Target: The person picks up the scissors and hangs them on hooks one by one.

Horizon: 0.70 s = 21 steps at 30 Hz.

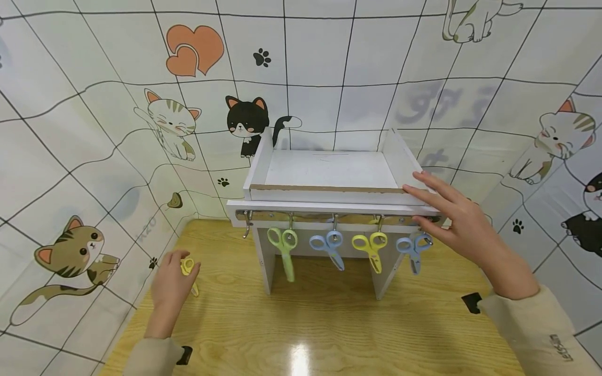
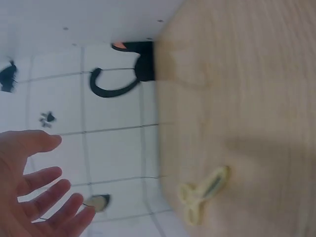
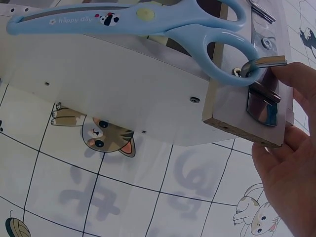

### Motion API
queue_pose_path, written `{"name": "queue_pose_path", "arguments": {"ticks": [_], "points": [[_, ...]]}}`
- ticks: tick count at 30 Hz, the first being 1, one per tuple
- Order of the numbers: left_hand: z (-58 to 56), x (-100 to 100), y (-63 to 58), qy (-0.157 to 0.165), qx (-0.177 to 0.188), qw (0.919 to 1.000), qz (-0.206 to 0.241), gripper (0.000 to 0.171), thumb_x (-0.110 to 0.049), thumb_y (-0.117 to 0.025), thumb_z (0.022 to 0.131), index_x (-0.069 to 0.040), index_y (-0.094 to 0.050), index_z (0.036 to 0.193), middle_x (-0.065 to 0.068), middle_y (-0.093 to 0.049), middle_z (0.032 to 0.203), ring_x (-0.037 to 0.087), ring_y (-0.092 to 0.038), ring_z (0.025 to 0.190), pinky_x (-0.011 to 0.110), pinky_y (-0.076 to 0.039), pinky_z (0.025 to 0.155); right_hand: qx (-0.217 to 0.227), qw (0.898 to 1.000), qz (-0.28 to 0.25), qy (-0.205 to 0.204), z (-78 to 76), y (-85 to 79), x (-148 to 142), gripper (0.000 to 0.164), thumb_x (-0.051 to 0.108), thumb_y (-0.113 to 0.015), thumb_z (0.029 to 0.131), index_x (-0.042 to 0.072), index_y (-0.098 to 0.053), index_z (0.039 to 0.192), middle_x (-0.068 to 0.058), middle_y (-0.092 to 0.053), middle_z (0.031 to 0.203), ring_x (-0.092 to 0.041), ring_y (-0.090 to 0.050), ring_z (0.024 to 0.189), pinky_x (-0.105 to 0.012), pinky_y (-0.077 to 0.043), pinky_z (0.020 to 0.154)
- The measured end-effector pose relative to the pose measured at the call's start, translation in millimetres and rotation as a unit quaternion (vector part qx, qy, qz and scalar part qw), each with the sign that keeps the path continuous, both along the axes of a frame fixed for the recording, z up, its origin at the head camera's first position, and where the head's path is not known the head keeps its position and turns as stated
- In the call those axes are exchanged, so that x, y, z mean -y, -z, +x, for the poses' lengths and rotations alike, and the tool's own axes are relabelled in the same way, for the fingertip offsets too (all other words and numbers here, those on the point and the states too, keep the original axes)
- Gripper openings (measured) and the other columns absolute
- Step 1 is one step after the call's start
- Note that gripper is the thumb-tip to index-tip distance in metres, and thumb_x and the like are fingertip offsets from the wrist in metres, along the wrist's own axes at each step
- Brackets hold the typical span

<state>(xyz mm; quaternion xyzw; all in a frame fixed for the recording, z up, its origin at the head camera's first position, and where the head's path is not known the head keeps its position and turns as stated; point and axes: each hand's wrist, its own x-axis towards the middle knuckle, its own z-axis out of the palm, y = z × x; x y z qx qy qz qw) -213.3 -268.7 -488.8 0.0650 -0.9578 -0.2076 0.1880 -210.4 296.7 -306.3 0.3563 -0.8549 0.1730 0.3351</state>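
Observation:
In the head view my left hand is over the table at left, close to a pair of yellow scissors. The left wrist view shows its fingers spread and apart from the yellow scissors, which lie on the wood. My right hand holds the right end of a white hook rack, thumb at the front, fingers over the top. From its hooks hang green scissors, blue scissors, yellow scissors and, nearest this hand, another blue pair.
An open white tray forms the rack's top. At its left end one metal hook carries nothing. The rack stands on a wooden table, with cat-patterned sheeting behind and on both sides.

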Motion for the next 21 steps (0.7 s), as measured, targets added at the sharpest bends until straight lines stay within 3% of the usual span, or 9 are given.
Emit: {"name": "queue_pose_path", "arguments": {"ticks": [4,9,16,21], "points": [[-7.5,13.7,18.8,-0.024,0.072,0.9970,0.015,0.051,-0.033,-0.065,0.095,0.002,-0.055,0.130,0.028,-0.046,0.133,0.048,-0.054,0.110,0.057,-0.053,0.075,-0.004,1.000,0.002,0.001,-0.4,0.2,-0.1,0.056,0.054,-0.048,0.100,0.016,-0.061,0.138,-0.013,-0.050,0.150,-0.003,-0.038,0.144,-0.020,-0.033,0.058],[-19.3,26.8,41.1,-0.041,0.134,0.9896,0.032,0.062,-0.040,-0.063,0.094,0.003,-0.048,0.136,0.032,-0.038,0.139,0.053,-0.048,0.115,0.056,-0.052,0.067,-0.002,1.000,0.004,0.005,0.0,-0.3,-0.1,0.056,0.053,-0.049,0.100,0.015,-0.061,0.138,-0.013,-0.050,0.151,-0.007,-0.037,0.146,-0.022,-0.036,0.062],[-31.7,37.6,61.2,-0.056,0.210,0.9756,0.031,0.078,-0.049,-0.063,0.093,0.007,-0.038,0.141,0.038,-0.030,0.141,0.060,-0.038,0.121,0.060,-0.051,0.067,0.002,1.000,0.004,0.004,1.3,-0.8,0.1,0.053,0.051,-0.051,0.100,0.016,-0.060,0.139,-0.013,-0.050,0.151,-0.004,-0.037,0.145,-0.019,-0.035,0.057],[-36.2,42.1,71.1,-0.074,0.253,0.9639,0.035,0.086,-0.046,-0.065,0.093,0.013,-0.029,0.144,0.042,-0.027,0.139,0.062,-0.037,0.121,0.065,-0.050,0.074,0.007,1.000,0.009,0.010,1.9,-1.0,0.7,0.047,0.032,-0.067,0.096,0.015,-0.060,0.140,-0.013,-0.049,0.151,-0.007,-0.037,0.146,-0.024,-0.038,0.065]]}}
